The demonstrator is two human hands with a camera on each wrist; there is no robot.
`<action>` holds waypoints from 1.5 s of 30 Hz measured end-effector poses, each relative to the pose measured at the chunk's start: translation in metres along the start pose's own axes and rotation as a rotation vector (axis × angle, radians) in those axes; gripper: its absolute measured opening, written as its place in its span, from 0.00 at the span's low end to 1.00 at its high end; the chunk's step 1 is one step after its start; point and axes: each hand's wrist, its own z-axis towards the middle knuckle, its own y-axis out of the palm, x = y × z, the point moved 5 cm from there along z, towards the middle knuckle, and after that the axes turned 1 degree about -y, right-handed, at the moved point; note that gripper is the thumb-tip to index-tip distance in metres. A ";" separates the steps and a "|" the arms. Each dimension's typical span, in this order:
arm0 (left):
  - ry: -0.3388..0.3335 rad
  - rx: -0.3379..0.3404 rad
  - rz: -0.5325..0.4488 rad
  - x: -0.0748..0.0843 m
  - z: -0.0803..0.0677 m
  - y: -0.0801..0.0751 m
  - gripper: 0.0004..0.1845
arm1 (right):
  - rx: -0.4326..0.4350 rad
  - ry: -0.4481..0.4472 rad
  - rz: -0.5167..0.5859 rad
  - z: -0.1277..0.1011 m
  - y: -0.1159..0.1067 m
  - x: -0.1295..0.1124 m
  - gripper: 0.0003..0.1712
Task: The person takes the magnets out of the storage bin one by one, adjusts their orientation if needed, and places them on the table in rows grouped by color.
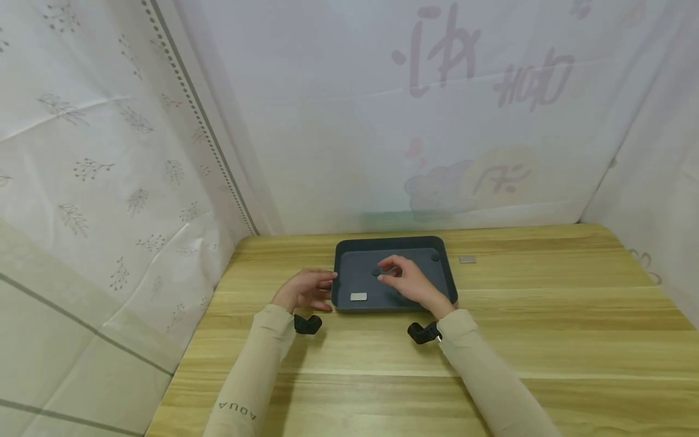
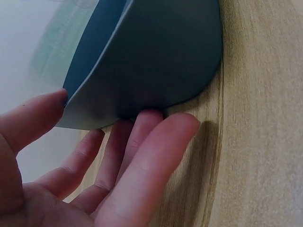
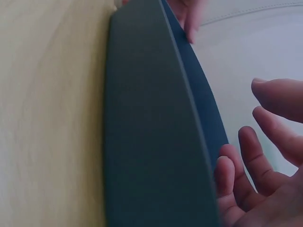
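A dark grey tray [image 1: 394, 244] is sitting near the far edge of the wooden desk [image 1: 546, 315], about midway along it. The left hand [image 1: 304, 289] is resting against the tray's left outer wall, fingers [image 2: 142, 156] loosely spread and touching the wall, with the thumb at the rim. The right hand [image 1: 411, 281] is hovering over the tray's inside, fingertips drawn near a small dark round piece [image 1: 375, 272]; whether it is pinching that piece cannot be told. A small grey block [image 1: 358, 297] is lying in the tray's near left corner, another dark round piece [image 1: 434, 258] in its far right corner. A second grey block [image 1: 466, 259] is lying on the desk just right of the tray.
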 end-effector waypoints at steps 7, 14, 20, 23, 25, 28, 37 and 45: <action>0.004 0.003 0.017 -0.001 0.001 0.000 0.18 | -0.045 0.034 0.037 0.008 0.024 0.003 0.21; 0.012 -0.014 0.024 -0.003 0.004 0.000 0.20 | -0.055 -0.023 -0.203 0.017 0.042 0.002 0.17; 0.018 -0.013 0.030 -0.004 0.004 0.001 0.21 | -0.071 -0.028 -0.292 0.022 0.050 -0.002 0.16; 0.016 -0.004 0.025 -0.004 0.004 0.000 0.21 | -0.072 -0.021 -0.331 0.024 0.052 -0.002 0.15; 0.017 -0.001 0.025 -0.004 0.004 0.000 0.22 | -0.069 -0.011 -0.358 0.025 0.053 -0.001 0.15; 0.018 -0.003 0.025 -0.005 0.004 0.000 0.22 | -0.073 0.002 -0.396 0.026 0.056 0.001 0.13; 0.016 0.009 0.047 -0.005 0.003 -0.001 0.26 | -0.063 -0.011 -0.423 0.025 0.060 0.002 0.09; 0.016 0.020 0.044 -0.005 0.003 -0.001 0.25 | -0.071 -0.007 -0.432 0.025 0.060 0.003 0.08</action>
